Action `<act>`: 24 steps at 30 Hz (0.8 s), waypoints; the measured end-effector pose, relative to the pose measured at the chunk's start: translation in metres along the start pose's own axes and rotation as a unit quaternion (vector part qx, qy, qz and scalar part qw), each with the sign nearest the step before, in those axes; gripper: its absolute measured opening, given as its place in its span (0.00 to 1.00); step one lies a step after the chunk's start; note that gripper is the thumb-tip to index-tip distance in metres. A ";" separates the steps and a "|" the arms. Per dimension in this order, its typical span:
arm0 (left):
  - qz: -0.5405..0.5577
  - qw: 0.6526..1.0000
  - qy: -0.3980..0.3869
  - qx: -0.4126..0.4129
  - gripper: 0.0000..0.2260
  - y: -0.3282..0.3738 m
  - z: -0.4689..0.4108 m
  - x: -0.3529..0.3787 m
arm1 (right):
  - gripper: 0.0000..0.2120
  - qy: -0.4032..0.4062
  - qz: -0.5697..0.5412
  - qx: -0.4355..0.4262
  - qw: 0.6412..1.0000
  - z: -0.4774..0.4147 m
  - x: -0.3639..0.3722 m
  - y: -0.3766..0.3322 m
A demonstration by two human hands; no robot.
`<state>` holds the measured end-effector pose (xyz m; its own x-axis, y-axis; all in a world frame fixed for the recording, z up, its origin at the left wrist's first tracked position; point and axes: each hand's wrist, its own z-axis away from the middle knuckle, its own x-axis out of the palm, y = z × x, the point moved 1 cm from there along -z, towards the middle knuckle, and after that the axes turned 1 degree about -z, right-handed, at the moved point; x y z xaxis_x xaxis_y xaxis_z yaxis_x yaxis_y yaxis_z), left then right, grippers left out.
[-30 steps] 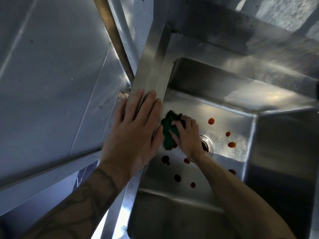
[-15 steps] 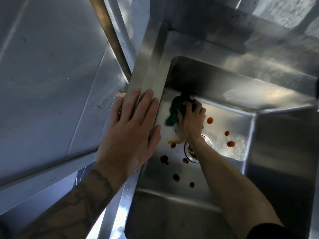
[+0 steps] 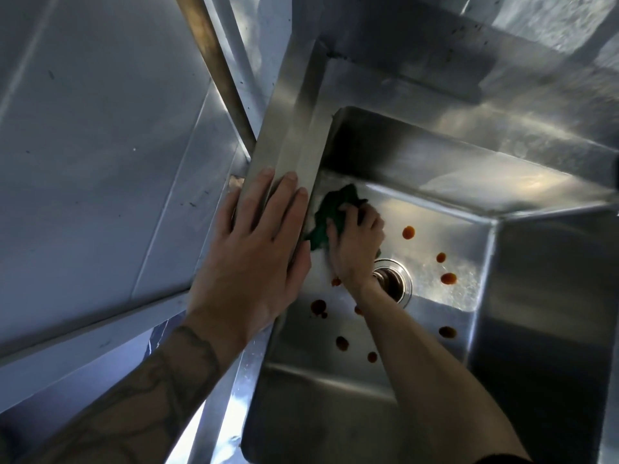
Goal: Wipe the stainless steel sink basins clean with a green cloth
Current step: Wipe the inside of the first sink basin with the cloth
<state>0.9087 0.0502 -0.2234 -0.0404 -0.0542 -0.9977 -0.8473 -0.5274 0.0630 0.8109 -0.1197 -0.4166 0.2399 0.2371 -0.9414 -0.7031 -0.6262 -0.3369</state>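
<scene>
A deep stainless steel sink basin (image 3: pixel 469 182) fills the right half of the view. My right hand (image 3: pixel 355 242) is down on the basin floor near its left wall, gripping a crumpled green cloth (image 3: pixel 330 212) and pressing it to the steel. Several red-orange sauce spots (image 3: pixel 408 232) dot the floor around the round drain (image 3: pixel 395 279). My left hand (image 3: pixel 258 249) lies flat with straight fingers on the basin's left rim (image 3: pixel 288 135).
A flat steel surface (image 3: pixel 100 145) stretches to the left of the sink. A brownish pipe (image 3: pixel 214 61) runs diagonally behind the rim. The basin's steep walls (image 3: pixel 552 313) close in the right side.
My right hand pushed the cloth from beside the drain up toward the far left corner, then drew back slightly. The smear near the drain's left looks wiped. My left hand stayed on the rim.
</scene>
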 end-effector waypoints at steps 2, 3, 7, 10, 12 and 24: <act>-0.001 1.000 -0.005 -0.001 0.27 0.000 0.000 0.000 | 0.17 -0.053 0.003 -0.139 0.989 0.034 -0.002 0.011; -0.001 1.000 -0.006 0.001 0.27 -0.001 0.001 0.000 | 0.18 -0.090 0.010 -0.208 0.974 0.043 -0.005 0.024; -0.003 1.000 -0.006 0.002 0.27 -0.001 0.000 0.000 | 0.18 -0.057 0.021 -0.129 0.990 0.003 -0.008 0.045; -0.006 1.000 -0.004 0.000 0.26 -0.001 0.000 0.001 | 0.19 0.007 0.018 0.018 1.000 -0.016 -0.002 0.017; 0.000 1.000 -0.002 0.000 0.26 0.000 0.000 0.001 | 0.18 -0.022 0.007 -0.059 0.998 0.012 0.000 0.011; 0.007 1.000 0.005 -0.002 0.26 0.001 0.000 0.001 | 0.17 -0.036 0.010 -0.084 0.996 0.019 -0.005 0.019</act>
<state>0.9078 0.0498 -0.2241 -0.0467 -0.0694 -0.9965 -0.8447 -0.5297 0.0765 0.7834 -0.1185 -0.4177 0.1741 0.2714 -0.9466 -0.5835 -0.7459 -0.3212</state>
